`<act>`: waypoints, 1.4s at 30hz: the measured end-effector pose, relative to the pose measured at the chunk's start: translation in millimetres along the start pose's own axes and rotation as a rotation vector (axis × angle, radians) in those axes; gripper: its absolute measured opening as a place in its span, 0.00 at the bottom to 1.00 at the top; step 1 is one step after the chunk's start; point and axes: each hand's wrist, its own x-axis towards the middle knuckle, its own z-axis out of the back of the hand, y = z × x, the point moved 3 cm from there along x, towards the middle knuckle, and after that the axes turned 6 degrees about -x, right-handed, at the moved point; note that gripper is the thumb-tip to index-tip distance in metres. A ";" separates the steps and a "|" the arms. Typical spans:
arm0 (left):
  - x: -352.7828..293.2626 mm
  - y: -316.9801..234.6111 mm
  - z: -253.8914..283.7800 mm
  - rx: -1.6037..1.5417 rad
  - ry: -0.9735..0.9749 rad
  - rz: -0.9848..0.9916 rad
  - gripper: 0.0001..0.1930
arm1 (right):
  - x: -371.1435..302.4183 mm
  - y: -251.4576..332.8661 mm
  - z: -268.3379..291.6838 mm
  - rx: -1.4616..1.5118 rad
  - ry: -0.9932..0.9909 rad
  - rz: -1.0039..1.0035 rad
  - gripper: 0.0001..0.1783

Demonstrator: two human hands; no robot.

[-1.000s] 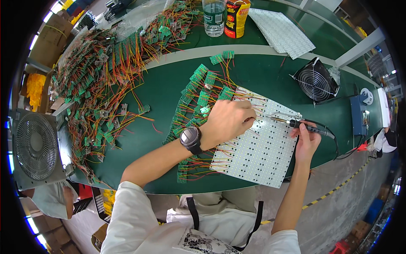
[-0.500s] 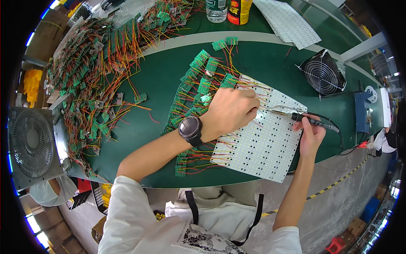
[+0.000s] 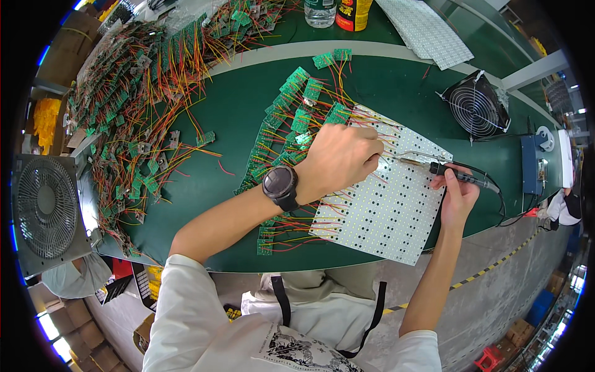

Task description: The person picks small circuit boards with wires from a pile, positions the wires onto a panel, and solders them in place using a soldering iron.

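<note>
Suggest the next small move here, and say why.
Perhaps ease the soldering iron slightly toward the thin wires beside the left grip, without touching that hand. The right grip holds the iron over the white panel, its front end pointing toward the left grip, and wires run onto the panel around there. Whether the tip touches anything is unclear.

– Where does the head view look from?

– From above the person's own white cloth shirt (image 3: pixel 204 335), facing down and a little forward over the dark green tabletop (image 3: pixel 242 99).

– How near?

– Near enough that the bare left hand (image 3: pixel 343 159) and the flat, white, black-dotted panel (image 3: pixel 390 217) sit mid-frame, yet wide enough to catch the grey, round-grilled fan (image 3: pixel 46 198) at far left.

– And its height?

– Hard to judge fairly, since the fisheye bends straight edges toward the rim
</note>
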 end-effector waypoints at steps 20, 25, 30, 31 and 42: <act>-0.5 -0.4 1.5 -0.010 -0.006 -0.012 0.01 | -0.7 1.1 -0.3 -0.009 -0.013 0.007 0.12; -0.2 -1.3 1.6 -0.016 -0.010 -0.008 0.02 | -0.6 0.7 0.5 -0.011 -0.024 0.008 0.12; -0.4 -1.2 1.4 -0.025 -0.017 -0.009 0.02 | -1.0 -2.4 3.1 0.013 -0.047 0.020 0.12; -0.4 -1.2 1.8 -0.023 -0.018 -0.007 0.02 | -0.8 -2.3 3.0 0.026 -0.056 0.022 0.12; -0.9 -0.3 0.3 -0.010 -0.026 -0.008 0.02 | -0.4 -1.0 1.3 0.012 -0.029 0.031 0.12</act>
